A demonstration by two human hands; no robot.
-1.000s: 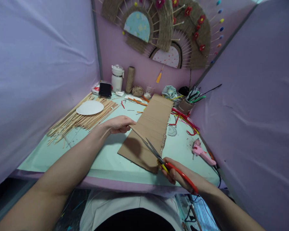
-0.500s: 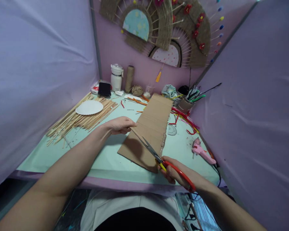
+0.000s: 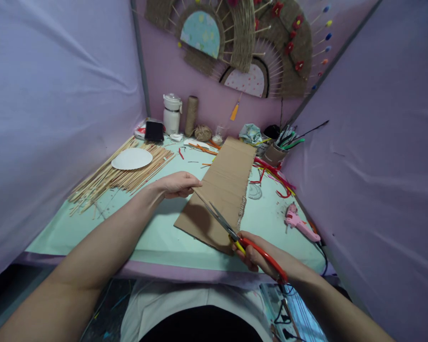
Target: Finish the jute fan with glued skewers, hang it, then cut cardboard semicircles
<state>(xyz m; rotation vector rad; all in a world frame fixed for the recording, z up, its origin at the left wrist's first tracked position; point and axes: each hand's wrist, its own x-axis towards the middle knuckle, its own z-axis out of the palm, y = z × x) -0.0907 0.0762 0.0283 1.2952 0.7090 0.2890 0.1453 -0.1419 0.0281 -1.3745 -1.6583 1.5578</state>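
My left hand (image 3: 181,185) is closed, its fingertips pinching a thin tan strip or stick (image 3: 198,192). That piece slants down toward the blades of a pair of scissors (image 3: 225,224), whose handles are red and yellow. Gripping those handles is my right hand (image 3: 251,251), and the blades point up and left, slightly apart. Whether the blades touch the thin piece I cannot tell. Beneath both, a long cardboard sheet (image 3: 223,183) lies on the table, its right edge ragged. Shadows of my hand and the scissors fall across it.
Bamboo sticks (image 3: 142,178) lie at left under a white oval disc (image 3: 131,158). A pink glue gun (image 3: 301,223) rests at right, its cord over the edge. Behind are a white jar (image 3: 171,116), twine ball (image 3: 203,133), phone (image 3: 154,131) and pen holder (image 3: 275,155). Fabric walls flank the table.
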